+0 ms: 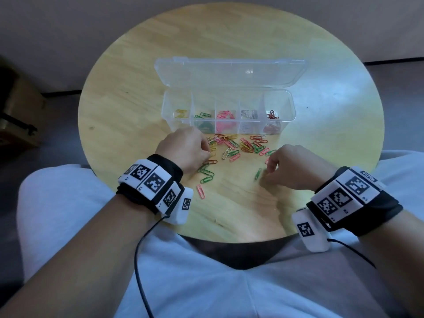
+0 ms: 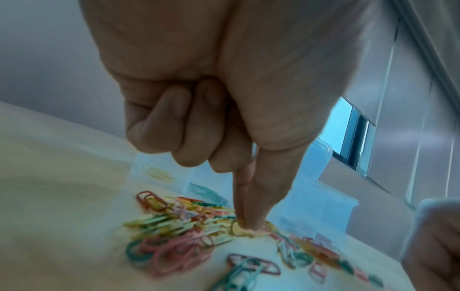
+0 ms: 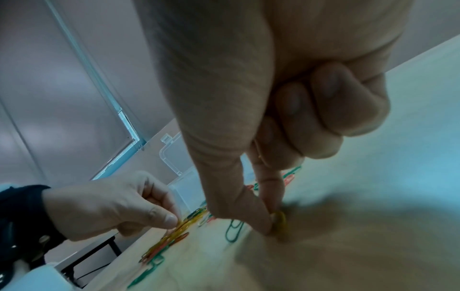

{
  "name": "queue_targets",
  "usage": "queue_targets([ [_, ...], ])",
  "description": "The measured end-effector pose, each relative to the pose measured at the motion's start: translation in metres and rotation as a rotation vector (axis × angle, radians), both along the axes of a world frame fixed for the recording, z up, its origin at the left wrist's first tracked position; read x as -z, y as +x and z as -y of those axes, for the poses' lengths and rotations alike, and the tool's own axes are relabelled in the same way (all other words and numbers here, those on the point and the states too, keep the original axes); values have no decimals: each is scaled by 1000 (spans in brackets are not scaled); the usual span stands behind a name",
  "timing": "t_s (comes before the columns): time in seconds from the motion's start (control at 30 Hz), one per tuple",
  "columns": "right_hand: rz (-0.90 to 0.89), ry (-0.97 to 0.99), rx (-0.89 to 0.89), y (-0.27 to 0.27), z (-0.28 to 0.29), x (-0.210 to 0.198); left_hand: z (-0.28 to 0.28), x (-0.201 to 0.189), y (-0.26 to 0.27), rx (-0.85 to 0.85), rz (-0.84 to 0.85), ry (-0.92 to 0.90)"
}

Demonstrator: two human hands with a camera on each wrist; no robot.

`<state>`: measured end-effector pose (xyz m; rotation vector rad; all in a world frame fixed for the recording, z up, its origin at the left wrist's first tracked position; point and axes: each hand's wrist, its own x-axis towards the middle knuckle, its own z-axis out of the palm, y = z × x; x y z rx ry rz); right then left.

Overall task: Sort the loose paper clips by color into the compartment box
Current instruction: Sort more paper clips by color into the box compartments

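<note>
clips: loose paper clips (image 1: 238,146) mixed colors, scattered on table just in front of compartment box (image 1: 229,111)
box: clear, lid open, five compartments: yellow, green, pink, silver, dark red
left hand (image 1: 183,149): thumb and forefinger pinching a yellow clip (image 2: 236,229) in the pile
right hand (image 1: 291,166): pinching another yellow clip (image 3: 281,221) against table
surface: round light-wood table (image 1: 128,92)
room: grey floor, pale wall
writing: wrist bands (image 1: 151,180) carry black-white square codes, small letters unreadable

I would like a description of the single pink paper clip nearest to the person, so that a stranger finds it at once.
Start from the round wooden table and its clear compartment box, then go toward the person, past the heap of loose clips. Just right of the left wrist band lies the pink clip. It lies alone, nearer the table edge than the green clips above it.
</note>
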<state>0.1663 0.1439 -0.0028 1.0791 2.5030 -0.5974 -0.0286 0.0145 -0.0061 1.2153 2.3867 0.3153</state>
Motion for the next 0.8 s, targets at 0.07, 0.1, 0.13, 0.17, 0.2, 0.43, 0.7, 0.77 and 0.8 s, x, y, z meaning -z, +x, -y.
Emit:
queue_targets([
  [0.07, 6, -25, -3, 2, -3, 1, 2, -5, -1, -27, 80, 55],
  [0.1, -5, -61, 7, 3, -5, 0, 3, -8, -1, -46, 131, 100],
  [0.13, -34, -129, 42, 3, -7, -2, 5, -10, -2, -61, 181, 139],
  [0.17, -88, -230, 106, 2, -7, -5, 6, -12, -3, -58, 215, 174],
  [0.2, -161, -351, 195, 1, -7, -8, 7, -14, -4, -44, 247, 205],
  [0.43, -550, -1056, 579, -16, -1, -30, 7, -24, -13, -196, 527, 433],
  [0.7, -648, -1092, 586, -85, 9, -48, 3, -27, -29, -313, 706, 579],
  [0.77, -620, -955, 539, -107, 13, -53, -1, -31, -40, -398, 826, 621],
  [0.8, -622, -901, 524, -119, 15, -56, -1, -32, -46, -440, 873, 637],
])
